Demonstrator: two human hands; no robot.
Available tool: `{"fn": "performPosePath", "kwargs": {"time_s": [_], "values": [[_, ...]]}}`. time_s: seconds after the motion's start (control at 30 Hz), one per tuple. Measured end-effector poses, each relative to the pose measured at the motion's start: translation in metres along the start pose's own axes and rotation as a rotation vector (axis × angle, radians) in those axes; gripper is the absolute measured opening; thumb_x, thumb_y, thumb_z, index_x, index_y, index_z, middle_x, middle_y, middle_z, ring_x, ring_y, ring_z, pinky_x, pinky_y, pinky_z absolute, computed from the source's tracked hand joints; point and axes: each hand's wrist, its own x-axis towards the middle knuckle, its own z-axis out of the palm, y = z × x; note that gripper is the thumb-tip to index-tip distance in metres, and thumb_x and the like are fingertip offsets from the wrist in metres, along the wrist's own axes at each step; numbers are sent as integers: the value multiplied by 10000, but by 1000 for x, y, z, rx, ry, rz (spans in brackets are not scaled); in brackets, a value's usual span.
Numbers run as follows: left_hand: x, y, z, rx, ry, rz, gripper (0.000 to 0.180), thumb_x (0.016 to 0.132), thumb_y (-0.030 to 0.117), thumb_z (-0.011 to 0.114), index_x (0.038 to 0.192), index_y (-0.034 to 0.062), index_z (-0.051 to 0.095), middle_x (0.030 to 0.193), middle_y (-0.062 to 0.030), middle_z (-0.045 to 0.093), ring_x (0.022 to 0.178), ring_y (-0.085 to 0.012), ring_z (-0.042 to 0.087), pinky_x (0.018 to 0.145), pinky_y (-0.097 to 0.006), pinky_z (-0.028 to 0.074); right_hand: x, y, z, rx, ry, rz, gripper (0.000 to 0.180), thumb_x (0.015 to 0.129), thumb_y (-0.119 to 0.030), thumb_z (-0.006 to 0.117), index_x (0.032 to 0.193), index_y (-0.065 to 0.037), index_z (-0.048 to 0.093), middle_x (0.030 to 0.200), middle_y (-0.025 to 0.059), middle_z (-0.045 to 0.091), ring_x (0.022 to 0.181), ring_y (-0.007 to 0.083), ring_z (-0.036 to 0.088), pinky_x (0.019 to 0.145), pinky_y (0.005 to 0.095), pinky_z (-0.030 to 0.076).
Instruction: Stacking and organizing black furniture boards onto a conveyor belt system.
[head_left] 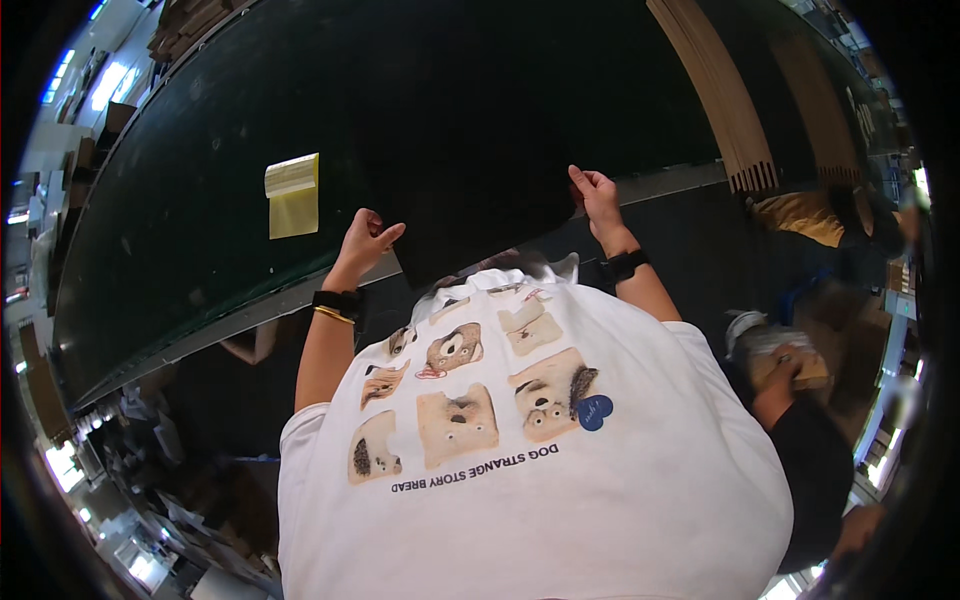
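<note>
A flat black sheet (480,220), perhaps thin plastic or a bag, stretches between my two hands over the near edge of the dark green table (190,210). Its near edge hangs past the table toward my white shirt, and its far outline melts into the dark surface. At its left side, my left hand (368,243) is closed with fingers curled and thumb pointing inward at the edge. My right hand (597,200) pinches the opposite side between thumb and fingers, slightly farther from me.
On the table left of my hands lies a yellow sticky pad (294,213). Long brown cardboard strips (722,90) are stacked on the right. A yellow wrapped thing (803,217) is beyond them. Close at my right, another person's dark sleeve (812,460) and hand show.
</note>
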Motion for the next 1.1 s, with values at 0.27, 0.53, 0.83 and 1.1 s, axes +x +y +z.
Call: {"fn": "performPosePath", "kwargs": {"time_s": [0.27, 0.53, 0.83, 1.1], "values": [[-6, -14, -5, -156, -51, -19, 464, 736, 301, 739, 985, 30, 456, 843, -64, 491, 736, -121, 516, 597, -225, 456, -28, 18, 2, -39, -47, -115, 282, 776, -298, 702, 833, -35, 615, 742, -13, 580, 679, 82, 523, 595, 232, 430], [-7, 8, 19, 281, 168, -45, 714, 579, 568, 762, 920, 30, 441, 810, -78, 469, 729, -177, 480, 617, -270, 426, 10, 28, -14, -299, 16, -197, 473, 863, -444, 541, 706, 1, 575, 569, 26, 510, 528, 91, 476, 488, 243, 410], [-27, -16, 21, -151, 196, -40, 631, 668, 380, 763, 1086, 4, 476, 896, -99, 545, 829, -192, 545, 724, -292, 462, -25, 21, -8, -65, -180, -55, 242, 826, -248, 648, 902, -27, 584, 807, 16, 581, 734, 92, 553, 649, 214, 459], [-29, -8, 33, 34, 316, -42, 640, 658, 360, 769, 1105, 14, 468, 900, -99, 545, 838, -187, 542, 732, -292, 462, -8, 24, -10, -115, -163, -99, 232, 864, -267, 591, 855, -36, 573, 761, 22, 577, 666, 90, 563, 600, 229, 501]]}}
